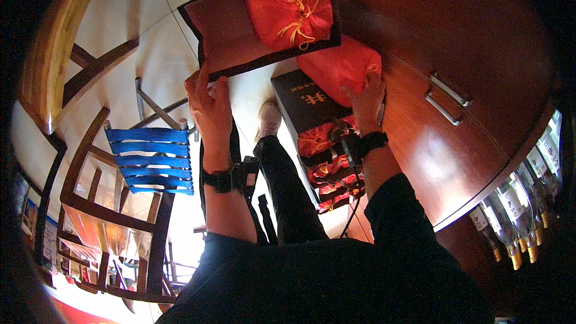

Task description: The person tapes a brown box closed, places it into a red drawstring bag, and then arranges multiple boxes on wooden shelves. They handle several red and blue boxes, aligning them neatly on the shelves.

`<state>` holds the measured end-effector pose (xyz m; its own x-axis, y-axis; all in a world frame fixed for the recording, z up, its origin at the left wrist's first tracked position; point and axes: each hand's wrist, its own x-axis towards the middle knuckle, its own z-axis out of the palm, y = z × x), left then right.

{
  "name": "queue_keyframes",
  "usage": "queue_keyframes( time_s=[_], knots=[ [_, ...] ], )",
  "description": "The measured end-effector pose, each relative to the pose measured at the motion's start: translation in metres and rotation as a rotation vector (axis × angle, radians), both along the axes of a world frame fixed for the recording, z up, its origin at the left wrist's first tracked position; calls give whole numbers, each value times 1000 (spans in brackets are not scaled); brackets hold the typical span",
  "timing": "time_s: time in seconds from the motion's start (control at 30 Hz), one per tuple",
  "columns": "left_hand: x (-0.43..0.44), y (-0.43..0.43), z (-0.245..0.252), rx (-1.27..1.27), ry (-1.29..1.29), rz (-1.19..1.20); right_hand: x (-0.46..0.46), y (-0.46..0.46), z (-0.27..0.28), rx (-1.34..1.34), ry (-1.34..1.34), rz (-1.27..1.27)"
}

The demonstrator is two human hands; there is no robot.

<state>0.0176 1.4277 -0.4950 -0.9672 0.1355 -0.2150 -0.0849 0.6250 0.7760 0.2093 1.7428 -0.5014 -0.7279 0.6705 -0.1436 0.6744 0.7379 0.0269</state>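
My left hand grips the near-left edge of an open fabric storage box with dark trim. Inside its right side sits a red drawstring pouch tied with yellow cord. My right hand holds a second red pouch, fingers and thumb spread over its near end. That pouch lies against a black box bearing gold writing and hides part of it. Closer to my body, several shiny red packets are lined up, partly covered by my right wrist and its strap.
A wooden cabinet with metal handles rises along the right. Several glass bottles stand beyond its edge. To the left are a folding stool with blue straps and a dark wooden chair. My shoe is between the boxes.
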Motion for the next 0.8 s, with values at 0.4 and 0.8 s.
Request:
queue_keyframes(
  time_s=[0.4,0.8],
  knots=[
    [4,0,-6,-4,-58,31,8,53,-4,-601,-11,-221],
    [6,0,-4,160,-131,92,-13,59,112,-939,98,-271]
  ],
)
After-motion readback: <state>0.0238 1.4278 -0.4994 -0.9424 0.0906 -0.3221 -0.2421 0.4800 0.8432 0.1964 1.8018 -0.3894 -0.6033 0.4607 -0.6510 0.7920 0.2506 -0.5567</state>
